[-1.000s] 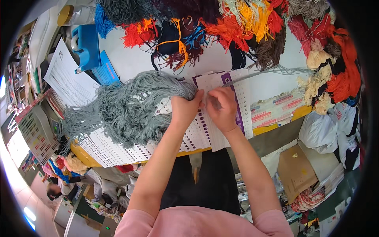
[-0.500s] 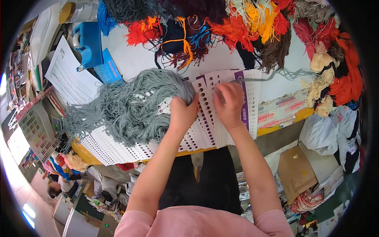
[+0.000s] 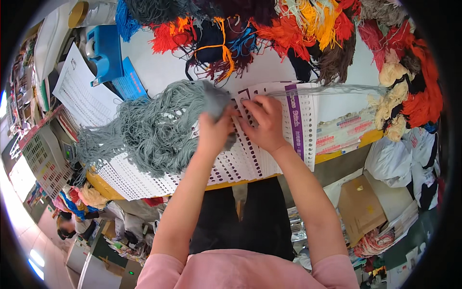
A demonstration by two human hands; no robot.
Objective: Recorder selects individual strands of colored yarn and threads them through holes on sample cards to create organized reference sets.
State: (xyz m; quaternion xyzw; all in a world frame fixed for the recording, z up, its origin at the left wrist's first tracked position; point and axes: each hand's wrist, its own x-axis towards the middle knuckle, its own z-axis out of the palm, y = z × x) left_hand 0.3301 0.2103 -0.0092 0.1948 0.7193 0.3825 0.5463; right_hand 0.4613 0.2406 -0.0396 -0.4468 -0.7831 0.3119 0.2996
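Note:
A big bundle of grey-green yarn [image 3: 154, 127] lies across a fanned stack of white punched cards [image 3: 269, 144] with a purple stripe. My left hand [image 3: 214, 130] is closed on the bundle's right end, pressing it onto the cards. My right hand [image 3: 264, 120] rests on the top card just right of it, fingertips pinching at a thin grey strand by the holes. One thin strand [image 3: 346, 89] runs taut to the right toward the piled yarn.
Heaps of red, orange, yellow, blue, brown and cream yarn [image 3: 308, 29] ring the table's far and right sides. A blue tape dispenser [image 3: 103, 53] and printed sheets [image 3: 82, 91] lie at left. Colour sample cards [image 3: 41, 159], plastic bags [image 3: 399, 159] and a cardboard box [image 3: 361, 207] sit below.
Both hands have shifted slightly up and right along the cards, the left one carrying the end of the grey bundle with it. The thin strand now stretches to the right.

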